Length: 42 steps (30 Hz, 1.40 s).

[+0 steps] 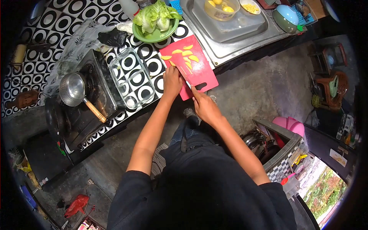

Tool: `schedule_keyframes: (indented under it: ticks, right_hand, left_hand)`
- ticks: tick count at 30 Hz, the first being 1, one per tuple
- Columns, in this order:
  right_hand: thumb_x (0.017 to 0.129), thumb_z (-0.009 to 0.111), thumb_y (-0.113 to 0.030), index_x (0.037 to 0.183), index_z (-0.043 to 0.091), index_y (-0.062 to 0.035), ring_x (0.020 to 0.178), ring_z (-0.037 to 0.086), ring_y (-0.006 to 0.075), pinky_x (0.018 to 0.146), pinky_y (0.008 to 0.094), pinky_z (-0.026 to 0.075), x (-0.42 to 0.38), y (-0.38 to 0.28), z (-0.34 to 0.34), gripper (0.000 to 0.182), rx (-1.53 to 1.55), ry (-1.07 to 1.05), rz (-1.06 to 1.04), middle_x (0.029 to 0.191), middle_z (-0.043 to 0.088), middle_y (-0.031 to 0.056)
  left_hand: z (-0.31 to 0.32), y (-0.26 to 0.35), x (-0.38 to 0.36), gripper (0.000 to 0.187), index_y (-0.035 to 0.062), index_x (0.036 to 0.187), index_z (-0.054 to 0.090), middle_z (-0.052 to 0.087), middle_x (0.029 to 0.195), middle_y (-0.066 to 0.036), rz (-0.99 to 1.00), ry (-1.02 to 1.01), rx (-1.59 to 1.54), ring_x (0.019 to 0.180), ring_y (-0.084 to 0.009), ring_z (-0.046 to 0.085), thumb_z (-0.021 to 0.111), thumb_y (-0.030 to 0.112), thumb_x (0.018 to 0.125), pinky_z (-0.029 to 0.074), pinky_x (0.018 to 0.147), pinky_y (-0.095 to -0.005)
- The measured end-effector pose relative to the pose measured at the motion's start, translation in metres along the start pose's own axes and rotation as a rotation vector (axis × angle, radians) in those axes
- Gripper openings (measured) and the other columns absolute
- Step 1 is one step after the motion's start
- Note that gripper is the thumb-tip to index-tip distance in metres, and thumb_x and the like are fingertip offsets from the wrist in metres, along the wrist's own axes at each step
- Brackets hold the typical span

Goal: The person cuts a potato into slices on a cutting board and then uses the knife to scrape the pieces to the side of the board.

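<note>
My right hand (206, 107) is wrapped round the handle of a knife (188, 83), whose blade points up and left over the red cutting board (209, 73). My left hand (172, 81) is at the board's left edge, its fingers bent down near the blade; what they press on is too small to make out. Several yellow slices (194, 58) lie spread over the upper part of the board. Just above the board stands a green bowl (155, 38) holding leafy cabbage (163, 19).
Left of the board is a clear glass dish (132, 78), then a stove (94, 82) with a wooden-handled pan (72, 89). A metal sink (224, 55) at the upper right bears a tub of yellow pieces (222, 13) and a small bowl (250, 7).
</note>
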State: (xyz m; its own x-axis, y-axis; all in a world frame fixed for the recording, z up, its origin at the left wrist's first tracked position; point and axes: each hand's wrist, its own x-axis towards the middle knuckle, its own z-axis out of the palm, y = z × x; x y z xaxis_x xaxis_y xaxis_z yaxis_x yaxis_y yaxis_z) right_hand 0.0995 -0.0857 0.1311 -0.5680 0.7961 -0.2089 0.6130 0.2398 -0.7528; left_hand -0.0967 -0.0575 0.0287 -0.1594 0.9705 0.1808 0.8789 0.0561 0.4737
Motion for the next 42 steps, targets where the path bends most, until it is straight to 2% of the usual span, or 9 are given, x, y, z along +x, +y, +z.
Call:
schedule_keyframes:
  ticks: [2, 5, 17, 20, 35, 42]
  right_hand:
    - [0.1, 0.052, -0.012, 0.149, 0.041, -0.0063, 0.1, 0.062, 0.0477, 0.088, 0.0527, 0.05, -0.001, -0.001, 0.0, 0.051, -0.003, -0.001, 0.033, 0.11, 0.065, 0.0291]
    - [0.1, 0.051, -0.013, 0.149, 0.042, -0.0074, 0.1, 0.062, 0.0477, 0.088, 0.0529, 0.05, -0.001, 0.005, 0.005, 0.05, 0.006, 0.023, 0.007, 0.11, 0.064, 0.0285]
    - [0.1, 0.051, -0.011, 0.152, 0.038, -0.0083, 0.097, 0.062, 0.0477, 0.085, 0.053, 0.049, -0.003, 0.017, 0.009, 0.053, -0.004, -0.001, 0.03, 0.107, 0.064, 0.0286]
    - [0.098, 0.048, -0.008, 0.151, 0.035, -0.0013, 0.095, 0.063, 0.0486, 0.084, 0.0543, 0.05, -0.004, 0.016, 0.005, 0.055, -0.021, -0.034, 0.014, 0.103, 0.063, 0.0311]
    - [0.097, 0.048, -0.006, 0.153, 0.034, -0.0071, 0.094, 0.063, 0.0483, 0.083, 0.0543, 0.05, -0.009, 0.042, 0.018, 0.058, -0.005, 0.005, -0.009, 0.105, 0.062, 0.029]
    - [0.098, 0.047, -0.006, 0.153, 0.029, -0.0065, 0.093, 0.063, 0.0489, 0.082, 0.0558, 0.05, -0.01, 0.054, 0.024, 0.058, -0.045, 0.016, -0.006, 0.105, 0.062, 0.0296]
  left_hand:
    - [0.001, -0.001, -0.001, 0.033, 0.0006, 0.112, 0.062, 0.058, 0.112, -0.016, 0.018, 0.019, 0.005, 0.106, -0.0363, 0.054, 0.069, 0.005, 0.079, 0.043, 0.091, -0.048]
    - [-0.002, 0.001, 0.0, 0.033, 0.0005, 0.111, 0.062, 0.058, 0.111, -0.016, 0.013, 0.013, -0.008, 0.106, -0.0362, 0.054, 0.068, 0.004, 0.079, 0.043, 0.091, -0.0478]
    - [-0.001, 0.0, 0.0, 0.033, -0.0013, 0.107, 0.062, 0.057, 0.113, -0.015, 0.023, 0.005, 0.012, 0.108, -0.0342, 0.053, 0.07, 0.005, 0.076, 0.043, 0.092, -0.0468]
    - [-0.003, 0.001, 0.0, 0.032, -0.0017, 0.107, 0.062, 0.057, 0.114, -0.015, 0.03, 0.01, 0.003, 0.11, -0.0341, 0.053, 0.07, 0.006, 0.077, 0.043, 0.092, -0.0466]
    - [-0.003, -0.001, 0.0, 0.032, -0.002, 0.108, 0.062, 0.057, 0.115, -0.016, 0.027, -0.021, 0.02, 0.11, -0.0339, 0.053, 0.072, 0.01, 0.079, 0.043, 0.093, -0.0459]
    - [-0.002, -0.001, 0.0, 0.032, -0.0011, 0.109, 0.062, 0.057, 0.113, -0.015, 0.032, -0.008, 0.025, 0.109, -0.0334, 0.053, 0.073, 0.011, 0.081, 0.043, 0.092, -0.0456]
